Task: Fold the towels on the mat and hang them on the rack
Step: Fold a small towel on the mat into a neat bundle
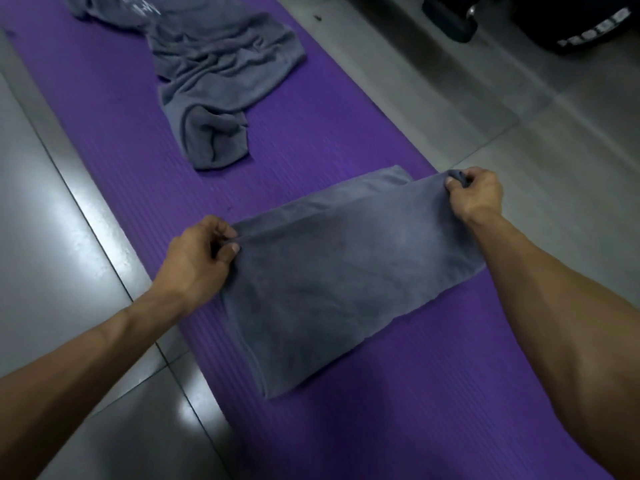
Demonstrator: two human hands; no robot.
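A grey towel (346, 282) lies folded on the purple mat (138, 161), its top layer stretched between my hands. My left hand (197, 258) pinches the towel's left corner. My right hand (476, 194) grips the far right corner, bunched in its fingers at the mat's right edge. A lower layer of the towel peeks out behind the top edge. A second grey towel (214, 74) lies crumpled farther up the mat. No rack is in view.
Grey floor tiles (52, 237) flank the mat on both sides. Dark objects, one with a wheel (460, 26), stand on the floor at the top right.
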